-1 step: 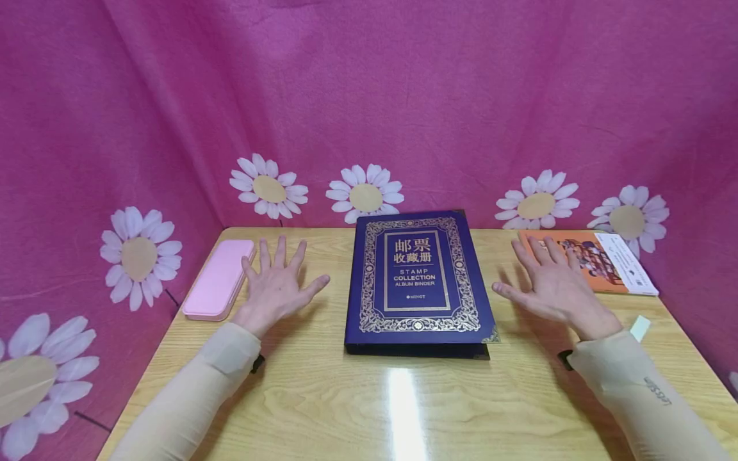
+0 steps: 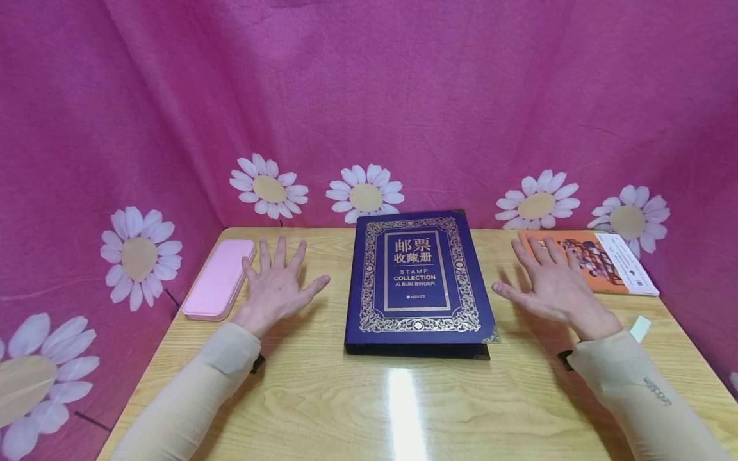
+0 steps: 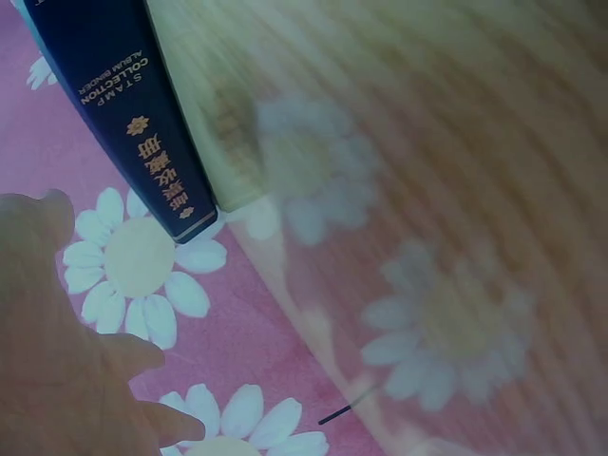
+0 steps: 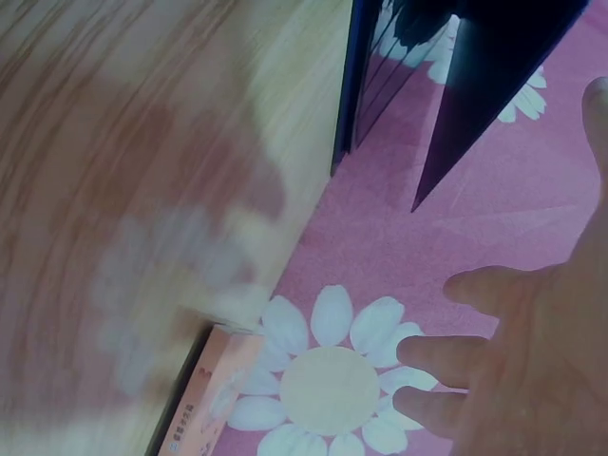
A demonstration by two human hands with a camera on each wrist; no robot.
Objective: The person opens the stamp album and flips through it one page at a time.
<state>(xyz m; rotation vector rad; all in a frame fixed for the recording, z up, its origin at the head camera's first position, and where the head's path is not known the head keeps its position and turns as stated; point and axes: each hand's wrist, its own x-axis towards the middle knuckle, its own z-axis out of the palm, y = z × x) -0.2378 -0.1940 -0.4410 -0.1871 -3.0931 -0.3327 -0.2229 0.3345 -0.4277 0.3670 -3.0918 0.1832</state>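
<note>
A dark blue stamp album binder (image 2: 418, 275) with gold lettering and an ornate gold border lies closed in the middle of the table. Its spine (image 3: 142, 123) faces the left hand, and on its right side the cover (image 4: 503, 85) slants up off the part below. To the left of the binder, the left hand (image 2: 273, 291) hovers with fingers spread, holding nothing, near a pink case (image 2: 216, 282). On the other side, the right hand (image 2: 553, 288) is likewise spread and holds nothing. Its fingertips overlap the left part of an orange book (image 2: 599, 259) in the head view.
A small pale green slip (image 2: 640, 328) lies near the right forearm, partly hidden by it. The wood-grain table (image 2: 323, 410) is glossy and reflects light at the front. A magenta cloth (image 2: 369, 96) with white daisies hangs behind it and along both sides.
</note>
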